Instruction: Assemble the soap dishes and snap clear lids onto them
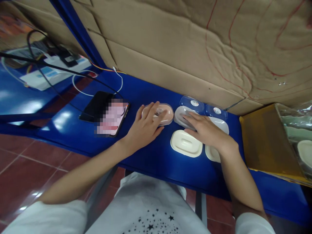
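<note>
My left hand (143,126) lies over a pink oval dish (168,113) with a clear cover, fingers spread across its top and the thumb at its near side. My right hand (204,128) rests with outstretched fingers on a whitish oval dish (179,113) that looks clear-covered; its palm hides part of the pieces below. Just in front lies a cream oval piece (186,143) with a raised middle. Another cream piece (212,153) is partly under my right wrist, and a white piece (223,125) shows beyond it.
Two clear covers with round stickers, a left one (186,101) and a right one (219,115), lie behind on the blue table (151,162). A lit phone (112,117) sits left by a black object (95,105). Cardboard (165,48) walls the back; an open box (263,139) holds wrapped pieces.
</note>
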`<state>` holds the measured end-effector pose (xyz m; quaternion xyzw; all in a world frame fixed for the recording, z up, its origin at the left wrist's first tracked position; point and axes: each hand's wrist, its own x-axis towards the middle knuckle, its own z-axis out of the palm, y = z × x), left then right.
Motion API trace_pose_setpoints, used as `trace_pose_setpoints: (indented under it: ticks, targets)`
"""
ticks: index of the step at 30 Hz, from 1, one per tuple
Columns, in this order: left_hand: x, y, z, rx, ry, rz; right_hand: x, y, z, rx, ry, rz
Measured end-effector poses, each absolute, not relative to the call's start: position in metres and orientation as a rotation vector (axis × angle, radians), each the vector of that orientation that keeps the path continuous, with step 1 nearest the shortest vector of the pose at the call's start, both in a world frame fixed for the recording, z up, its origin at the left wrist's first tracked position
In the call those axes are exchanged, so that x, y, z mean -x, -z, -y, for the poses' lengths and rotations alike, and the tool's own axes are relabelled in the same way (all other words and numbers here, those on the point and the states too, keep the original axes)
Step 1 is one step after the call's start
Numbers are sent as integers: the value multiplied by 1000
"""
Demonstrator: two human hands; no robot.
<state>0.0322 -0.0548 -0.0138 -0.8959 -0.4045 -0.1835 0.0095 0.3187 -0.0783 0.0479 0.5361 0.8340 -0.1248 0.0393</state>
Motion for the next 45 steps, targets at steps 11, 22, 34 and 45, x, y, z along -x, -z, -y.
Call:
trace_pose_setpoints:
  ticks: [11, 22, 34, 45]
  targets:
    - [-67, 21, 80, 3135, 370, 410, -352, -19, 75, -1828, 442, -2610]
    - [-62, 29, 72, 3210, 425, 559, -352, -21, 69, -1800, 434, -2629]
    - [-62, 27, 70, 3201, 386, 643, -356, -29, 70, -1877, 359, -2718]
    - [-50, -3, 71, 3364, 590, 232, -351, -24, 80, -1826, 423, -2694]
